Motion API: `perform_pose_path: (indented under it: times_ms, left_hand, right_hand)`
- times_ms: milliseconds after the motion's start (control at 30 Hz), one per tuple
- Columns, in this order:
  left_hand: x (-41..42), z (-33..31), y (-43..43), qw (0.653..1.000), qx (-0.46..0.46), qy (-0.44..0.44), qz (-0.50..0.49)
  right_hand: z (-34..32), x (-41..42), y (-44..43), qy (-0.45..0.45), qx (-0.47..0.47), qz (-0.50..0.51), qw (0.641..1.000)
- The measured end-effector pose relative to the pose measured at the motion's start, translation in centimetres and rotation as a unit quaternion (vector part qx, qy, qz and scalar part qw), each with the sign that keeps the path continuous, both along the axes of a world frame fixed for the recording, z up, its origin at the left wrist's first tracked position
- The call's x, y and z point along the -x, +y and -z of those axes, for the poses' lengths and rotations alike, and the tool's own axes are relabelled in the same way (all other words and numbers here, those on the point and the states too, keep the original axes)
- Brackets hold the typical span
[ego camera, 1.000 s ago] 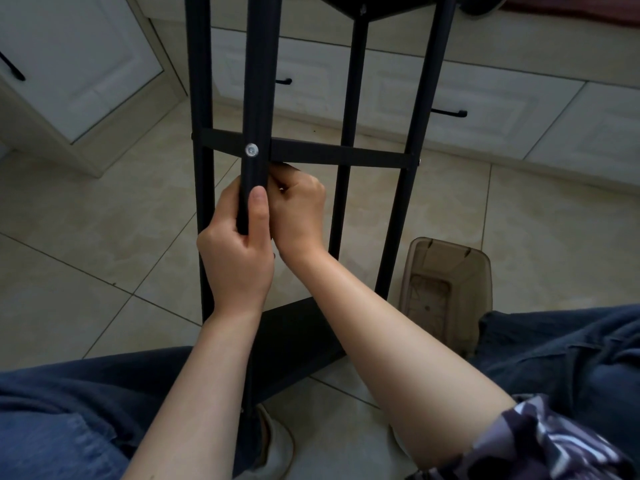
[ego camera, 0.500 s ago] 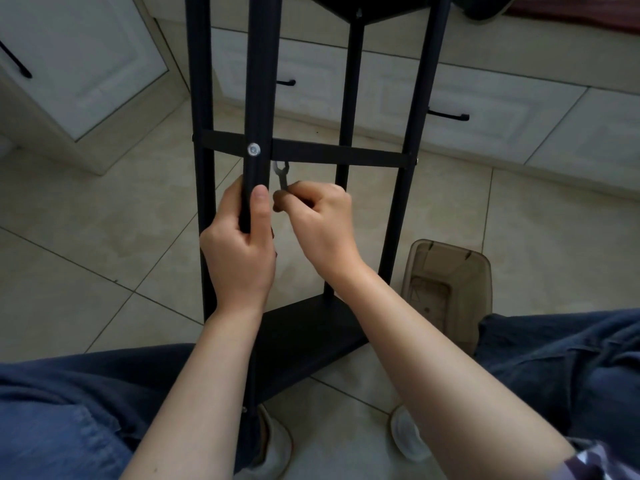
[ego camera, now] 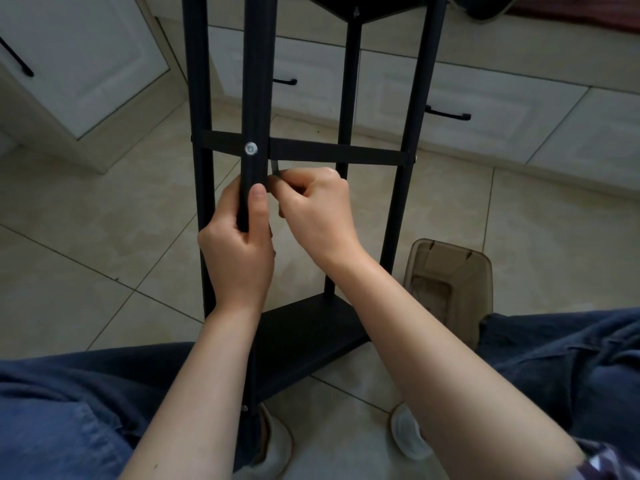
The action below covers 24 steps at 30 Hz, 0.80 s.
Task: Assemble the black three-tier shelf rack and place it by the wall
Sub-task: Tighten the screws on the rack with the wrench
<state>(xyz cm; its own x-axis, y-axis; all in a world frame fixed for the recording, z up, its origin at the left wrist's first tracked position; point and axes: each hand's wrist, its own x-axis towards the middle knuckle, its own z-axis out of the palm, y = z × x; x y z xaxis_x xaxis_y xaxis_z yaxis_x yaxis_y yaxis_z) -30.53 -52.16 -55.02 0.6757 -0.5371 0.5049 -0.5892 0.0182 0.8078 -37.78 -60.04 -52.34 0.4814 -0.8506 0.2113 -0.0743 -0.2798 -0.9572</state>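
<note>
We sit on the tiled floor (ego camera: 86, 220) with the rack (ego camera: 420, 98) standing upright between our knees, close in front of us, the white cabinets (ego camera: 485, 95) just beyond it on the far side. Our left hand (ego camera: 239, 251) is wrapped round the nearest post (ego camera: 256, 81), thumb laid up its front, just below the crossbar (ego camera: 339, 154). A silver bolt (ego camera: 251, 148) sits where that bar crosses the post. Our right hand (ego camera: 317, 209) is close beside the post on its right, fingers curled round a slim metal tool (ego camera: 275, 170) — only a short stub shows, rising behind the post toward the bar's underside, and its head is hidden. Low down, the bottom shelf (ego camera: 304, 334) lies partly under our forearms. To the right, near the rack's right-hand post, a smoky clear bin (ego camera: 450, 282) stands on the floor — whether it touches our right leg we cannot tell. Two pale shoes (ego camera: 277, 448) show by the rack's foot.
</note>
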Motion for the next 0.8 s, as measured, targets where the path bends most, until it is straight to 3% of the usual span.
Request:
perform_pose_path:
  times_ms: [800]
  left_hand:
    - [-0.4, 0.0, -0.2, 1.000, 0.007, -0.012, 0.011]
  right_hand:
    - [2.1, -3.2, 0.0, -0.062, 0.032, 0.063, 0.996]
